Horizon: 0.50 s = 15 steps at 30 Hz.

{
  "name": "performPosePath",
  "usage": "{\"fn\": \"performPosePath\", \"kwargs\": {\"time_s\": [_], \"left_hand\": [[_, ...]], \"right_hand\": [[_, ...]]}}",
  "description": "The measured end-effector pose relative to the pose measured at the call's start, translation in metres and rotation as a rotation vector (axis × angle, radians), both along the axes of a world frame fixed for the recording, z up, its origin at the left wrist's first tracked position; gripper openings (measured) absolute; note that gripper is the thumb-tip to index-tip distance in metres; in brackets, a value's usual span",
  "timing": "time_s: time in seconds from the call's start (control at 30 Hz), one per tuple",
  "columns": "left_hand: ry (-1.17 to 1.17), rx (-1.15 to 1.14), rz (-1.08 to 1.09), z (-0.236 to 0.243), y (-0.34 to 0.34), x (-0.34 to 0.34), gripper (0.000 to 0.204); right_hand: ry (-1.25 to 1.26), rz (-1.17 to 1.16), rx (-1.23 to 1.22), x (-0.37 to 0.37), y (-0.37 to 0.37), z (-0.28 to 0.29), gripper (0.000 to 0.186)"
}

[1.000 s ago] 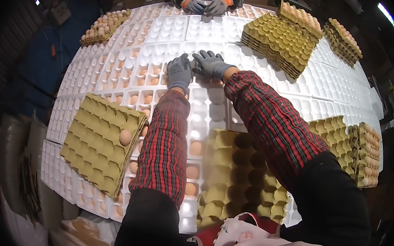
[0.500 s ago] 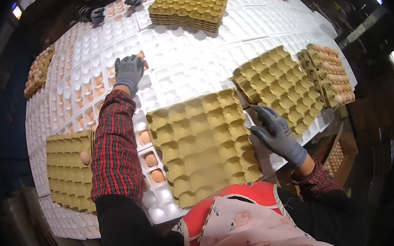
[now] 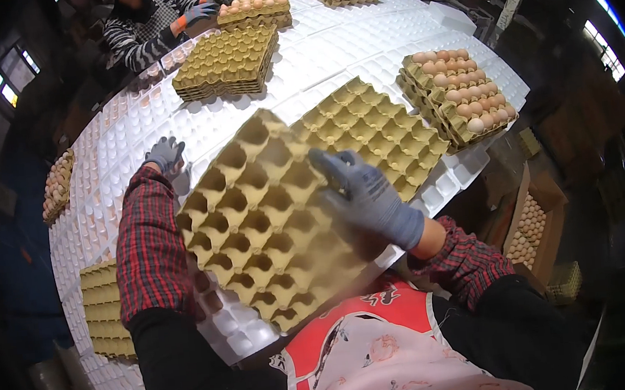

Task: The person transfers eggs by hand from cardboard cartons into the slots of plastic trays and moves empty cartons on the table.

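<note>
Now lifted and tilted: brown cardboard egg tray [image 3: 270, 221], right hand [image 3: 368, 194] fingers closed on it; left hand [image 3: 165, 154] spread flat on white desk [image 3: 330, 52]. Next, probably laying tray down flat.

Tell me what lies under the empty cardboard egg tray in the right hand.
The egg tray, tilted in the right hand, covers part of the white dimpled table. A stack of empty trays shows past its far edge. Whatever lies directly beneath stays hidden.

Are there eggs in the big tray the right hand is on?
No, the cardboard tray under the right hand shows only empty cups; the eggs sit in the filled stack farther right.
</note>
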<state>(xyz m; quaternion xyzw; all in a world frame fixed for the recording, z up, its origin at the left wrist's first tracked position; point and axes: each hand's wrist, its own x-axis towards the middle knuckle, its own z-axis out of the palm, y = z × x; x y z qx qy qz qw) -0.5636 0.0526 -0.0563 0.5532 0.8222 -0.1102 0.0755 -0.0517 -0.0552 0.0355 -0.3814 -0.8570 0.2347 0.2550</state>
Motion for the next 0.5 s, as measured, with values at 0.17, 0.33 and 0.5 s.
{"fn": "performPosePath", "kwargs": {"time_s": [0.17, 0.33, 0.5], "left_hand": [[-1.379, 0.626, 0.137, 0.087, -0.026, 0.11, 0.045], [-1.1, 0.59, -0.419, -0.009, -0.141, 0.272, 0.067], [-1.474, 0.459, 0.499, 0.046, -0.15, 0.47, 0.076]], "right_hand": [[0.011, -0.087, -0.189, 0.136, 0.175, 0.026, 0.048], [-0.304, 0.089, 0.22, 0.17, 0.243, -0.047, 0.048], [-0.399, 0.075, -0.128, 0.166, 0.232, -0.045, 0.062]]}}
